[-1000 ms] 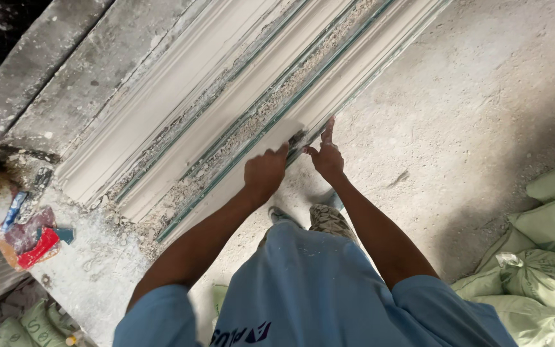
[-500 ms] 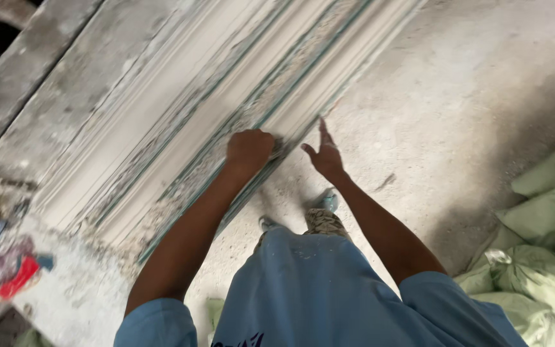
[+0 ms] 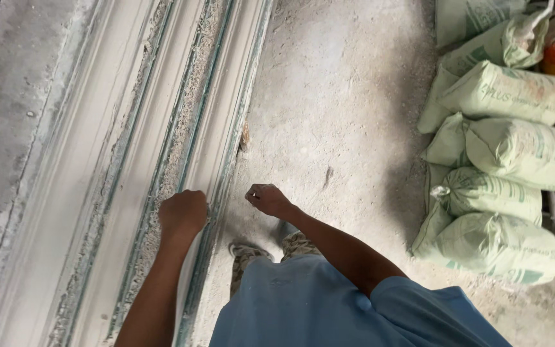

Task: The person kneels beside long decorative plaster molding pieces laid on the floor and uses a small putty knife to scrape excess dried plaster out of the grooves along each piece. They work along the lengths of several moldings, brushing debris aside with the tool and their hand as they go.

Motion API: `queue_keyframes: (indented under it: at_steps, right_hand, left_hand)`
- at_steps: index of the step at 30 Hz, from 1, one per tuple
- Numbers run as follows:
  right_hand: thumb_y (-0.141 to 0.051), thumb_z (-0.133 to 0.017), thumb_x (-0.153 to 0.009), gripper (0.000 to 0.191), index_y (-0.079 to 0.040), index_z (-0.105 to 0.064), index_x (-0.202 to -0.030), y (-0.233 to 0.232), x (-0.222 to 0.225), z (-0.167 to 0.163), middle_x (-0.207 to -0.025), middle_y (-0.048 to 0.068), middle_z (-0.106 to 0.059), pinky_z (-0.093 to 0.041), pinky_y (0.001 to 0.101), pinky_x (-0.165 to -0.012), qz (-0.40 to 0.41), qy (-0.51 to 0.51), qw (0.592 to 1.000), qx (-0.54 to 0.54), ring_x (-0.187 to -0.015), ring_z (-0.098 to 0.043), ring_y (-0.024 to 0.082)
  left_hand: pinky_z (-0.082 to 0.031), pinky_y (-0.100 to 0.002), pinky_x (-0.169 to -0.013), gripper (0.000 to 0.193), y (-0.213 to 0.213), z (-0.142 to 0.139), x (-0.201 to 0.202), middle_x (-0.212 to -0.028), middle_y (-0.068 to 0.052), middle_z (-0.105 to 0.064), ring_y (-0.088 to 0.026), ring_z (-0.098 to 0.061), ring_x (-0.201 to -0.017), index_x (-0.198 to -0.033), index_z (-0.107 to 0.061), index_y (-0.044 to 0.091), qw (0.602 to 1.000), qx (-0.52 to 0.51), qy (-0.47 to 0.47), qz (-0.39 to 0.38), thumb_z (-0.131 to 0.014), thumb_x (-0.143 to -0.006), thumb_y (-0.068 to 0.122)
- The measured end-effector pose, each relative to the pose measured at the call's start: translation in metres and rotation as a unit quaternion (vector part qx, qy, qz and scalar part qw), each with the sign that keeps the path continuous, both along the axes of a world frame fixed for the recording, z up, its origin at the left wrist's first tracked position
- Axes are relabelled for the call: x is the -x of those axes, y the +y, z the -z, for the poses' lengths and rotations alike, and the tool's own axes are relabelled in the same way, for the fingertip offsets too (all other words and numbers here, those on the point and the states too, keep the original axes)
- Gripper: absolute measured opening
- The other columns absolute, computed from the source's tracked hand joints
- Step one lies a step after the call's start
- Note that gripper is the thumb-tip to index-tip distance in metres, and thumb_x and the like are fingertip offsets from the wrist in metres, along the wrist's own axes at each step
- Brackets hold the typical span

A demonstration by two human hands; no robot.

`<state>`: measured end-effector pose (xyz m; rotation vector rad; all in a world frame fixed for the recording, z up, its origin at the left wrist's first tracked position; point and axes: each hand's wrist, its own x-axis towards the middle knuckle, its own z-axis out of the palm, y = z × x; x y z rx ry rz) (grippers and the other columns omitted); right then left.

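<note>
chalky ridged plaster moulding (image 3: 130,160) under fisted left hand (image 3: 183,213); right hand (image 3: 268,199) curled shut, empty.

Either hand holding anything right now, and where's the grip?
Left hand is fisted on the long white moulding near its edge; any tool inside is hidden. Right hand is loosely curled, apparently empty.

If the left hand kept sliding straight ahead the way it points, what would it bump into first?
Nothing obvious: the left hand points along the white moulding, whose groove runs on, apparently unobstructed, to the picture's top edge.
</note>
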<state>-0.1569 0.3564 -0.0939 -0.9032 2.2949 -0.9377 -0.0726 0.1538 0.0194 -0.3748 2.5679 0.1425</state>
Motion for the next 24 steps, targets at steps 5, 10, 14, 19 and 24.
queue_keyframes:
  at_steps: [5,10,14,19,24]
  right_hand:
    - [-0.035,-0.062,-0.097,0.056,-0.010,-0.046,-0.145,-0.022,-0.020,-0.016,-0.131,0.021,-0.063,-0.056,0.0455,-0.092,0.052,-0.049,0.997,0.026,-0.113,-0.068,0.037]
    - [-0.036,-0.065,-0.099,0.091,-0.012,-0.008,-0.165,-0.039,-0.035,-0.022,-0.148,0.033,-0.047,-0.045,0.0472,-0.111,0.025,-0.043,0.999,-0.010,-0.132,-0.053,0.047]
    - [-0.037,-0.065,-0.099,0.094,-0.010,-0.003,-0.165,-0.046,-0.042,-0.013,-0.153,0.035,-0.042,-0.043,0.0471,-0.112,0.015,-0.035,0.999,-0.005,-0.135,-0.050,0.049]
    - [-0.040,-0.063,-0.100,0.097,-0.007,0.001,-0.164,-0.049,-0.046,-0.007,-0.153,0.035,-0.041,-0.043,0.0474,-0.113,0.020,-0.035,0.999,-0.023,-0.134,-0.051,0.049]
    - [-0.044,-0.063,-0.097,0.105,-0.010,0.009,-0.164,-0.058,-0.046,-0.009,-0.162,0.027,-0.030,-0.051,0.0468,-0.103,0.045,-0.078,0.991,-0.094,-0.121,-0.062,0.046]
  left_hand:
    - [-0.062,-0.047,-0.076,0.020,0.006,0.001,-0.003,-0.095,-0.019,-0.077,-0.035,-0.076,-0.089,-0.086,-0.077,0.004,1.000,-0.010,-0.002,0.027,-0.059,-0.091,0.010]
    - [-0.061,-0.048,-0.077,0.022,0.011,-0.003,-0.022,-0.092,-0.019,-0.076,-0.036,-0.076,-0.089,-0.086,-0.076,0.005,0.997,-0.034,0.058,0.033,-0.056,-0.092,0.011]
    - [-0.060,-0.050,-0.079,0.023,0.011,-0.001,-0.056,-0.101,-0.021,-0.075,-0.038,-0.074,-0.093,-0.105,-0.072,0.004,0.997,-0.054,0.053,0.012,-0.051,-0.097,0.011]
    - [-0.059,-0.052,-0.081,0.041,0.013,0.009,-0.131,-0.121,-0.019,-0.069,-0.040,-0.072,-0.098,-0.139,-0.053,0.010,0.992,-0.092,0.047,-0.067,-0.049,-0.099,0.015]
    - [-0.058,-0.055,-0.071,0.045,0.022,0.028,-0.190,-0.127,-0.016,-0.067,-0.044,-0.071,-0.090,-0.142,-0.053,0.013,0.955,-0.164,0.191,-0.154,-0.052,-0.098,0.021]
